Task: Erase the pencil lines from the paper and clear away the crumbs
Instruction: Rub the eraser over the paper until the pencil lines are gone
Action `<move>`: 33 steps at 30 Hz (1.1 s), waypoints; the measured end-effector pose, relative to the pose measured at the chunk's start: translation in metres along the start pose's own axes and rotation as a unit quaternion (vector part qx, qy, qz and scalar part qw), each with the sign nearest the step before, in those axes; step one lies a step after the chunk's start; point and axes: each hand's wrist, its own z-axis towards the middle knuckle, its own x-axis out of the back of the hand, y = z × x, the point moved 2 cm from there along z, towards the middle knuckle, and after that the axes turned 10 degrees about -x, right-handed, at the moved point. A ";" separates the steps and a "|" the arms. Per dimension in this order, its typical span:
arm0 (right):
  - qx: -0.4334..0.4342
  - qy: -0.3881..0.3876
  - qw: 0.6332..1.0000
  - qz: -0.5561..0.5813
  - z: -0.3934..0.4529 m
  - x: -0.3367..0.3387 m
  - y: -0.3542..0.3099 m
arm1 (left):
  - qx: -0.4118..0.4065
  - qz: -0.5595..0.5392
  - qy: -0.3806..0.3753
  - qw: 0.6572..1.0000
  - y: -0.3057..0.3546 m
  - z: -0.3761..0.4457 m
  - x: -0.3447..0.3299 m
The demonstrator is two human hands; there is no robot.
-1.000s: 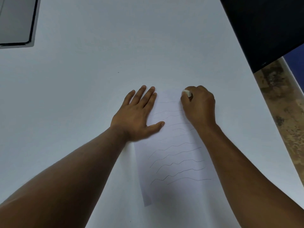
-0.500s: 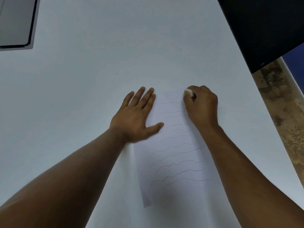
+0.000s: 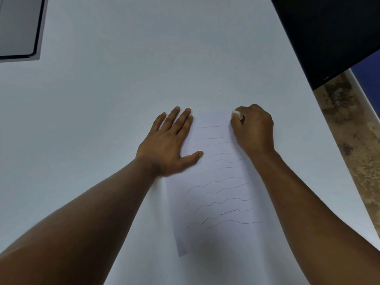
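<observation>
A white sheet of paper [image 3: 218, 239] lies on the white table, covered with several wavy pencil lines [image 3: 218, 200]. The lines near its far end look fainter than the near ones. My left hand [image 3: 168, 145] lies flat with straight fingers on the paper's left edge, pressing it down. My right hand [image 3: 254, 130] is curled around a small white eraser [image 3: 236, 113], whose tip pokes out at the paper's far right corner. No crumbs can be made out.
The white table [image 3: 102, 120] stretches far to the left and beyond the paper. A grey, dark-edged flat device [image 3: 18, 27] sits at the far left corner. A black panel [image 3: 329, 33] overhangs the far right; the table's right edge drops to a mottled floor [image 3: 353, 140].
My right hand with the eraser has shifted slightly right and away along the paper's far edge. The left hand has stayed in place.
</observation>
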 end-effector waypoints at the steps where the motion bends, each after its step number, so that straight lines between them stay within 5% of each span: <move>1: 0.005 0.003 1.000 0.025 -0.005 0.001 -0.005 | 0.000 0.001 0.001 1.000 0.000 0.000 0.000; 11: 0.114 -0.031 0.992 0.051 -0.046 -0.029 -0.057 | -0.007 0.007 0.005 1.000 -0.001 0.001 -0.002; 17: -0.010 0.012 0.999 -0.035 -0.014 -0.016 -0.025 | -0.001 0.003 -0.004 1.000 -0.001 0.001 -0.002; 26: 0.070 -0.039 0.996 0.026 -0.044 -0.033 -0.064 | -0.007 0.005 -0.001 1.000 -0.002 0.000 -0.004; 33: -0.052 0.008 0.996 -0.072 -0.004 -0.015 -0.020 | -0.002 -0.003 -0.003 1.000 -0.003 0.001 -0.003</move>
